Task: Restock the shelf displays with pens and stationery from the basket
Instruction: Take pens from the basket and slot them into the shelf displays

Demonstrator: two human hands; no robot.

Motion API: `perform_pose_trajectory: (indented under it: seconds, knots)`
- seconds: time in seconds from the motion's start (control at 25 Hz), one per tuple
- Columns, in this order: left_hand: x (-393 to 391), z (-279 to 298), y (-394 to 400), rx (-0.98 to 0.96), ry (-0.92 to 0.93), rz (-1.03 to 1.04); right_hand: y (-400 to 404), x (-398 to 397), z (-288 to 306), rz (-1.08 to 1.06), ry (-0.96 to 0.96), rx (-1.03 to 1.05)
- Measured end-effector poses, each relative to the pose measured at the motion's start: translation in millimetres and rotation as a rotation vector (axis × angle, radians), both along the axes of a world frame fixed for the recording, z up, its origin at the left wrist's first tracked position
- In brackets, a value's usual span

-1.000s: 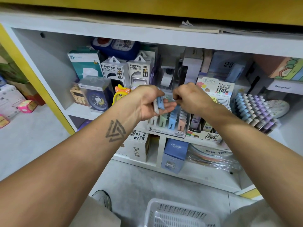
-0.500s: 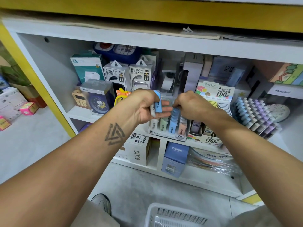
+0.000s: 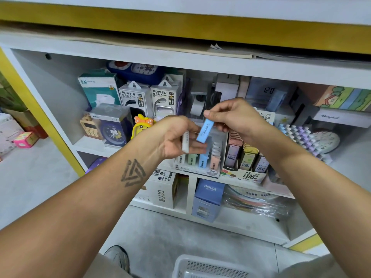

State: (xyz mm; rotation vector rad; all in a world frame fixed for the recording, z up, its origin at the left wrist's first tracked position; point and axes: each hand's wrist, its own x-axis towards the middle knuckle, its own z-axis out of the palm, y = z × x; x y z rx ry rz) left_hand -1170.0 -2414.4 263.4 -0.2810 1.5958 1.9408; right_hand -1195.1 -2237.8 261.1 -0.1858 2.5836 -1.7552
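Now your right hand [image 3: 232,117] pinches the top end of a blue case [image 3: 205,131] between thumb and fingertips, so it hangs tilted just above the display tray [image 3: 197,169]. Your left hand [image 3: 176,139] curls around a white case [image 3: 185,142], held upright beside the blue one, the two near each other but, as far as I can tell, not touching.

Judging from the tray, the cases stand in colour columns: white, green, blue [image 3: 203,160], peach. Carry the blue case down to the blue column and line its long edge up with the ones already standing there before you let go. Lower it straight; coming in at a slant would likely knock the green or peach neighbours askew. Keep the printed face forward to match the row.

Hold the white case clear to the left meanwhile, so your left knuckles do not block your view of the slot. The basket [image 3: 210,267] sits on the floor below you, at the bottom edge of view; what is left in it cannot be made out from here.
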Motion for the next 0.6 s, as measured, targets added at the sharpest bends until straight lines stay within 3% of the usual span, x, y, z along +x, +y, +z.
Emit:
perform_pose_trajectory:
  seconds: [0.08,0.16,0.28,0.36,0.6]
  knots:
    - [-1.9,0.1,-2.6,-0.116,-0.001,0.019,8.1,-3.8,-0.6,-0.078,0.130,0.153]
    - [-2.5,2.3,-5.3,-0.195,-0.008,0.044,11.9,-5.1,-3.4,-0.130,0.313,0.524]
    - [-3.1,6.1,-4.1,-0.153,-0.005,0.118,8.8,-5.9,-13.1,-0.037,0.418,0.925]
    - [-2.5,5.8,-2.7,-0.090,0.010,0.134,5.4,-6.7,-20.2,-0.003,0.418,1.011]
    - [-2.1,-1.3,-1.8,-0.042,0.038,0.218,-1.4,-12.7,-31.9,-0.024,0.372,0.994]
